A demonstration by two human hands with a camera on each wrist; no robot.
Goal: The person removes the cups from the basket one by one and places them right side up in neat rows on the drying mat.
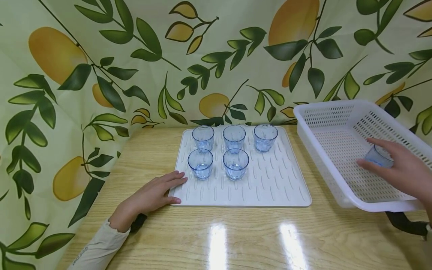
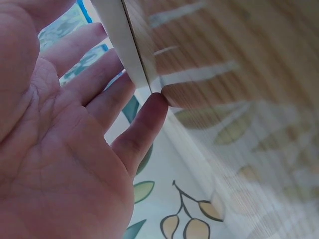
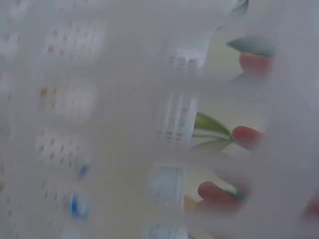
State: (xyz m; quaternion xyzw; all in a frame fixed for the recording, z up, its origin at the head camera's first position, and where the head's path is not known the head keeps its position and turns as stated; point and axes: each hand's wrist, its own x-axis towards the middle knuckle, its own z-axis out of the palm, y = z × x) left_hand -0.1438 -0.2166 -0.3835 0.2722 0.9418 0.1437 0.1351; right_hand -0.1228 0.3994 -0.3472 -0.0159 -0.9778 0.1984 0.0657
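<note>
My left hand (image 1: 153, 193) rests at the left front corner of a white ribbed mat (image 1: 270, 183), fingers extended along its edge. The left wrist view shows its palm (image 2: 70, 149), with fingers spread beside the mat's edge (image 2: 122, 42). My right hand (image 1: 401, 165) reaches into a white plastic basket (image 1: 354, 204), thumb and fingers spread around a clear bluish glass (image 1: 378, 158). In the right wrist view, fingertips (image 3: 246, 137) appear apart from the glass (image 3: 167, 186), seen through the blurred basket wall. Contact with the thumb is hidden.
Several matching glasses stand upright on the mat in two rows, including a front one (image 1: 235, 165) and a back one (image 1: 266, 138). The wooden table (image 1: 249, 236) extends in front. A patterned cloth (image 1: 209, 48) hangs behind the mat and basket.
</note>
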